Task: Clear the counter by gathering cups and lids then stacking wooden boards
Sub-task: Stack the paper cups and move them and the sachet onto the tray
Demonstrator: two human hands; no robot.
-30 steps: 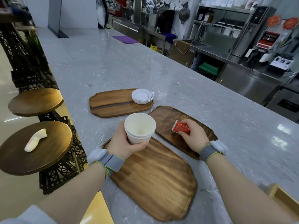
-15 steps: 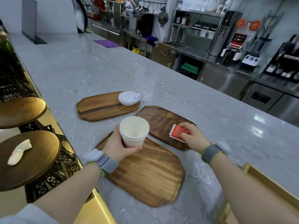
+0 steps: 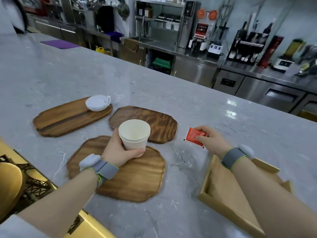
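Observation:
My left hand (image 3: 118,150) grips a stack of white paper cups (image 3: 134,134), held just above the nearest wooden board (image 3: 137,179). A red sachet (image 3: 194,136) is pinched in my right hand (image 3: 212,140) over the bare counter, to the right of the dark middle board (image 3: 154,121). On the far-left board (image 3: 65,117) rests a small stack of white lids (image 3: 97,103), at its right end. All three boards lie flat and apart from each other.
The grey marble counter (image 3: 85,74) stretches away to the left. A light wooden tray (image 3: 223,191) lies under my right forearm at the near right. Round stools (image 3: 8,182) stand beyond the counter's left edge. Steel kitchen units line the back.
My right hand has lifted the red sachet off the middle board and carried it right, over the bare counter. The left hand keeps the cups over the near board. The view has swung right.

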